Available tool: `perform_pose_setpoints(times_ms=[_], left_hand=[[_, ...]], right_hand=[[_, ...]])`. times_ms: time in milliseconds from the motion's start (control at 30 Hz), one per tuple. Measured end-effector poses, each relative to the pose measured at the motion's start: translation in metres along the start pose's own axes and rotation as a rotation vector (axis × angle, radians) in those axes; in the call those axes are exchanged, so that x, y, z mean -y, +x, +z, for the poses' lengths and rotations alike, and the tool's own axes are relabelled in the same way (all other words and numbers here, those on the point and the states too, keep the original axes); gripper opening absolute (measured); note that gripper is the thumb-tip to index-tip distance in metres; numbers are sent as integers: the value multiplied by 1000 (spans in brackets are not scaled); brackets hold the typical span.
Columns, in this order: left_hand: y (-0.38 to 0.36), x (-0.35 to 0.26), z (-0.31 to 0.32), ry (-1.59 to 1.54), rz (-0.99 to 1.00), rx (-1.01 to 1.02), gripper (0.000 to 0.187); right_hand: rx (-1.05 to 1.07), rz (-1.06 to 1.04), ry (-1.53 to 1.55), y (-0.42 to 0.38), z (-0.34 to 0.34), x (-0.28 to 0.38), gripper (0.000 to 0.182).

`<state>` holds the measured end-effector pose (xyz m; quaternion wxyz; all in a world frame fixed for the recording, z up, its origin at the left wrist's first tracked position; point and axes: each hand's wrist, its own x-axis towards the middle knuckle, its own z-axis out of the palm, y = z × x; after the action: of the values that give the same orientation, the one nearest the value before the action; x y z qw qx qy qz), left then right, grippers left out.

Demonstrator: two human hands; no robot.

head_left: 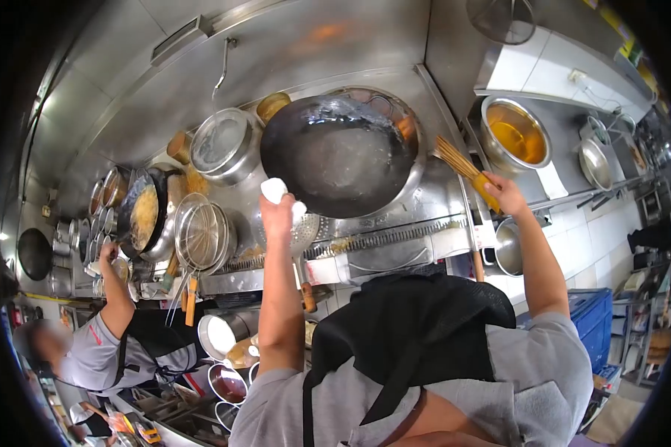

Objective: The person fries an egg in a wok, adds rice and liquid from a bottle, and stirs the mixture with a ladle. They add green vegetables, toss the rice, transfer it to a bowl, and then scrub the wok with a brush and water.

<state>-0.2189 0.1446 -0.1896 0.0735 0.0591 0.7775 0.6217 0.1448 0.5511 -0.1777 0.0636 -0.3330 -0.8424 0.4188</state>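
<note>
My left hand [277,216] is closed around a folded white cloth [274,189] at the near left rim of a large black wok [339,167]. Whether the cloth grips the wok's rim is hard to see. Wet, shiny patches show inside the wok, which sits over the stove. To the right of the wok, my right hand [505,195] is wrapped round the yellow handle of a bamboo wok brush [461,160]. Its bristles point up and left, apart from the wok. A perforated skimmer [303,237] with a wooden handle lies just beside my left hand.
A steel bowl of orange-yellow liquid [513,134] stands on the right counter. Left of the wok are a lidded steel pot [222,145] and wire strainers [199,235]. Farther left, a co-worker [104,335] reaches toward a second wok [147,216] containing yellowish food.
</note>
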Motion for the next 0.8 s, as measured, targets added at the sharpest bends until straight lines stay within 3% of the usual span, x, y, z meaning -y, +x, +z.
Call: perform_pose_setpoints(times_ms=[133,400,533,600,733,800], left_hand=[[-14,-10,-1,-6,68,1,40],[-53,-44,22,77,199,-122,36],[-67,-65,35,331,239,-231,39],[-77,-85,48,449,282,-264,41],[-82,-124,75,504,309,-281,46],[-83,-143,86,563,368,-281,48]], right_hand=[[-32,-56,79,2,2,-54,49],[92,-27,152,-12,-30,-65,50],[98,-100,196,16,-29,-96,52],[130,-101,317,32,-27,-95,54],[88,-215,228,63,-16,-70,57],[198,142,368,61,-18,-29,57]])
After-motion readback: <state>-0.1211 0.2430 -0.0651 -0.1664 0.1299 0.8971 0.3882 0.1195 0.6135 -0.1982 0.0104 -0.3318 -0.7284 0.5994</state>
